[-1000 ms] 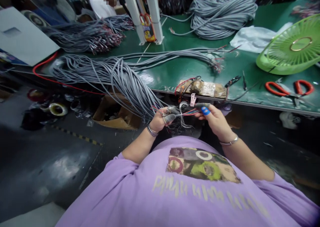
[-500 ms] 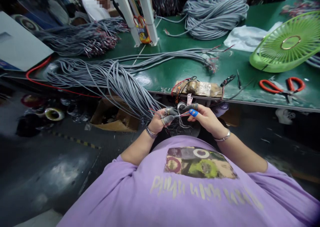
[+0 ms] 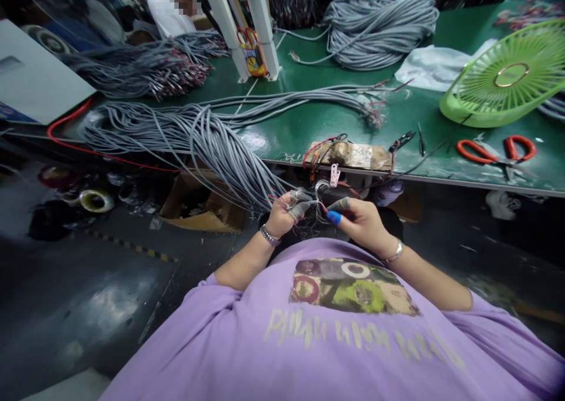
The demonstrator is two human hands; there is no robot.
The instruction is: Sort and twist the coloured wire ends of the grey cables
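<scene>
My left hand (image 3: 281, 215), with grey covers on its fingertips, is closed around the end of a grey cable taken from a long bundle of grey cables (image 3: 229, 148) that droops over the table edge. Thin coloured wires (image 3: 323, 207) and loose pale strands come out of that end, between my hands. My right hand (image 3: 365, 223) pinches the wires between a thumb with a blue cover and a grey-covered finger. Just beyond the hands, a small pink clip-like piece (image 3: 335, 175) hangs at the taped block (image 3: 358, 156) on the table edge.
On the green table (image 3: 282, 124) lie red-handled cutters (image 3: 498, 156), tweezers (image 3: 421, 140), a green fan (image 3: 507, 77), and a grey cable coil (image 3: 382, 27). An open cardboard box (image 3: 203, 209) stands below at left. A person in white (image 3: 170, 9) is across the table.
My right hand has shifted slightly left and down, its thumb now lower on the wires. My left hand stays nearly in place, gripping the cable.
</scene>
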